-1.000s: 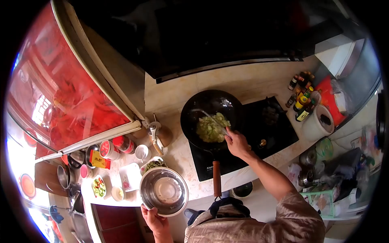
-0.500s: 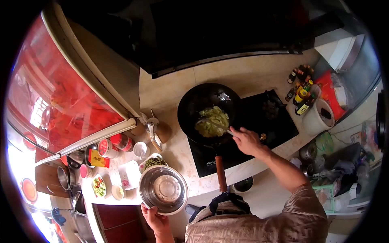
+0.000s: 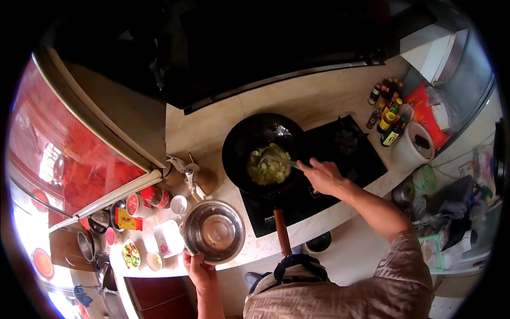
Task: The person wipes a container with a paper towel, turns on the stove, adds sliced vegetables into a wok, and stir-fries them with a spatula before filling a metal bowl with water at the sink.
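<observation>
A black wok (image 3: 239,138) with a wooden handle sits on the left part of the black cooktop (image 3: 340,175). Pale green food pieces (image 3: 265,173) lie in it. My right hand (image 3: 323,178) is closed round the handle of a metal spatula (image 3: 284,161), whose head is among the food. At the counter's front edge, my left hand (image 3: 200,270) grips the rim of a steel bowl (image 3: 218,232), which is tilted toward the camera and has only a little residue inside.
Left on the counter are a white tray (image 3: 169,239), a bowl of chopped vegetables (image 3: 130,255), a small white cup (image 3: 179,204) and red-lidded jars (image 3: 139,206). Sauce bottles (image 3: 390,119) and a white bin (image 3: 413,143) stand at the right. A range hood (image 3: 276,48) hangs above.
The steel bowl has risen toward the wok and now covers the dish of green vegetables. My right hand has moved the spatula through the food. The whole view has shifted slightly.
</observation>
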`<state>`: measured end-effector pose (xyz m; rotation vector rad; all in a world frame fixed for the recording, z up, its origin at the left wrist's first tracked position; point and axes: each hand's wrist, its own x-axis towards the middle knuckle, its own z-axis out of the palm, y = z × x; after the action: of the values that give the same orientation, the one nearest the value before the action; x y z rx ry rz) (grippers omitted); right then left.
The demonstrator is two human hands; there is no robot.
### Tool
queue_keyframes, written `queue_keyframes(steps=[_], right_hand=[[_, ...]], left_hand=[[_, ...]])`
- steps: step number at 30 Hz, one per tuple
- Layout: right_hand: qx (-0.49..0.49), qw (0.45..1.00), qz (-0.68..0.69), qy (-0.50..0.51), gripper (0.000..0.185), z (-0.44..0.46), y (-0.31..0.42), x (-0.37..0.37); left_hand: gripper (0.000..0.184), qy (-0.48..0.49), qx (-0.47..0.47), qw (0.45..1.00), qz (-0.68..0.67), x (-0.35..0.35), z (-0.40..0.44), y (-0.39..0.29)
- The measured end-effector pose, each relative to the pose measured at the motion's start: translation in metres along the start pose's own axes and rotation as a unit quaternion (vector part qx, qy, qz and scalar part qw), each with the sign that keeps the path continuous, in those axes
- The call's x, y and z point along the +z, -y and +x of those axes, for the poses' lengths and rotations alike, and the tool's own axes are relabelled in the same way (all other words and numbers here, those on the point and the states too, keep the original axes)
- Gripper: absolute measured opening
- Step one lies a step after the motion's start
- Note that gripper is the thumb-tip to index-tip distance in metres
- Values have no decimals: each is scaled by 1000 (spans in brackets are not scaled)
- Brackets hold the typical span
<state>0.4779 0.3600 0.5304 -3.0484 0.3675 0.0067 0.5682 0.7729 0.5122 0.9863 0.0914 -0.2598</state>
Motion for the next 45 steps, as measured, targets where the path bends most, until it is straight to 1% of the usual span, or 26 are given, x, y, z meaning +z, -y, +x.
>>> queue_keyframes(steps=[3,4,6,9,10,14,17,18,20,22,23,24,25,26,27,28,31,32,35,38,40,43,45], right_hand=[[17,999,32,-14,54,-26,-4,-15],[26,999,19,7,56,-33,1,-24],[21,1000,15,10,56,-32,-2,-6],[22,1000,22,5,57,-33,-3,0],[24,999,26,-2,57,-37,-4,1],[31,999,15,7,57,-48,-9,10],[53,997,42,-39,51,-61,-17,14],[63,993,69,-65,49,-65,-20,18],[81,982,122,-118,46,-73,-29,28],[126,938,294,-138,44,-75,-35,41],[147,903,377,-147,43,-75,-36,52],[122,865,425,-238,40,-71,-30,63],[183,798,545,-181,38,-74,-29,70],[238,710,652,-120,37,-76,-27,75],[286,605,741,-55,35,-75,-22,70],[310,502,807,-17,21,-74,-16,52],[328,362,872,22,9,-68,-17,55],[332,343,878,23,10,-66,-18,54],[326,335,884,17,4,-63,-19,52],[321,332,887,15,5,-60,-19,44],[317,317,893,27,7,-59,-20,40],[307,300,901,55,9,-58,-21,39],[304,288,905,71,11,-57,-21,39]], left_hand=[[17,-3,-5,1000,-3,27,23,4],[16,12,-5,1000,-6,34,32,7],[15,44,-9,999,-4,42,52,14],[14,114,-18,993,27,52,83,27],[13,89,5,995,34,61,93,35],[15,82,-5,992,96,88,122,47],[18,101,-4,987,124,97,144,61],[19,117,3,984,137,107,144,60],[19,106,11,980,170,115,152,68],[19,101,11,976,193,119,163,77],[19,103,10,975,199,119,167,80],[19,105,8,973,205,122,168,81],[18,106,7,972,212,125,170,82],[18,109,9,969,221,127,173,84],[18,111,10,967,229,129,176,87],[17,113,12,965,238,131,177,88],[16,126,21,954,271,141,180,91],[16,125,23,951,283,146,180,90],[15,125,26,946,298,155,181,86],[14,142,21,948,283,156,185,83],[15,163,17,947,275,154,190,81],[11,154,56,937,308,158,190,79],[11,121,54,932,337,164,186,75]])
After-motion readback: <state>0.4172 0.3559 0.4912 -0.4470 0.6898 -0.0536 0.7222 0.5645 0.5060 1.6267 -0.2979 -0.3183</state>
